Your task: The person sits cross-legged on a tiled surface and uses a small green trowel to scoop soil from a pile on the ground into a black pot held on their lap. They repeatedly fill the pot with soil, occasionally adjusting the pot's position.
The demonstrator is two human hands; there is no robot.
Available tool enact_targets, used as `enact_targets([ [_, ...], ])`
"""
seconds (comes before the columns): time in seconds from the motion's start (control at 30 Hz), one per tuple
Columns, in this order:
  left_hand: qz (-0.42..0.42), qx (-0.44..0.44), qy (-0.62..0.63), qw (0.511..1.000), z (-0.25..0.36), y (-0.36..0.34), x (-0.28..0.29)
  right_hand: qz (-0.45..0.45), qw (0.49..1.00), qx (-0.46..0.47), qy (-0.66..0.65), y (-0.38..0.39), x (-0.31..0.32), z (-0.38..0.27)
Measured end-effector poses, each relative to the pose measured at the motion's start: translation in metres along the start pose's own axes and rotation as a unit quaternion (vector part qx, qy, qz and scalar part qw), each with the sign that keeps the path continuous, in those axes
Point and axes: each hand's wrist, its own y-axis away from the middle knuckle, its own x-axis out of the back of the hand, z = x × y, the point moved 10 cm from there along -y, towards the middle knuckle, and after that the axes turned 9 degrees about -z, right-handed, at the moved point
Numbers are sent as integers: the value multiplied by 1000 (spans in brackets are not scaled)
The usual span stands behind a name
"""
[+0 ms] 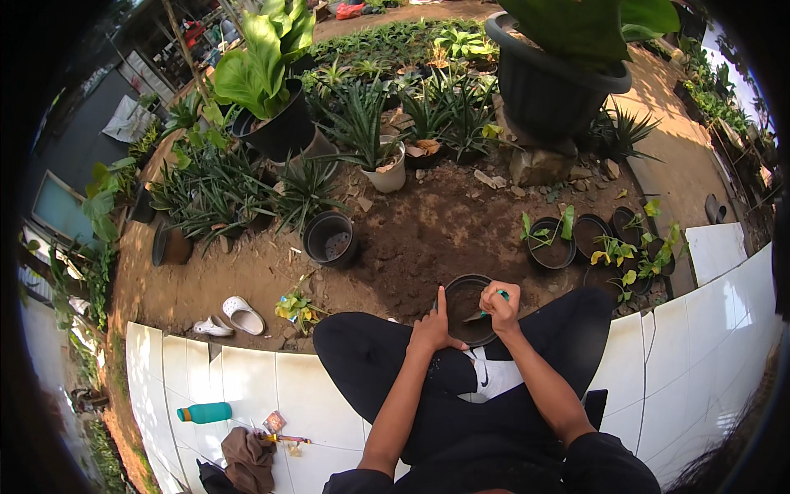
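Note:
A round black plant pot (473, 341) with dark soil in it stands in front of my crossed legs. My left hand (432, 328) holds its left side, index finger stretched along the rim and thumb at the near edge. Wrapped in my right hand (502, 306) is the green handle of a small hand trowel (475, 317). The trowel's blade tilts down to the left inside the pot, over the soil. How deep the tip goes, I cannot tell.
Loose dark soil (411, 255) spreads beyond the pot. An open black pot (331, 240) stands to the left, several potted seedlings (550, 244) to the right. White clogs (243, 316), uprooted leaves (298, 308) and a teal bottle (204, 412) on white tiles (321, 387) lie leftward.

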Motion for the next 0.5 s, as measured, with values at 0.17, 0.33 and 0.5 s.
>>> enact_targets([
  [0.17, -14, 2, 7, 1000, 3, -2, 1, -19, 989, -26, 145, 6, 3, 9],
  [0.33, -15, 4, 11, 1000, -2, -1, 1, -32, 980, 23, 194, -6, -23, -21],
  [0.5, -24, 4, 9, 1000, 2, -4, 0, -32, 990, -19, 134, 2, -11, 8],
])
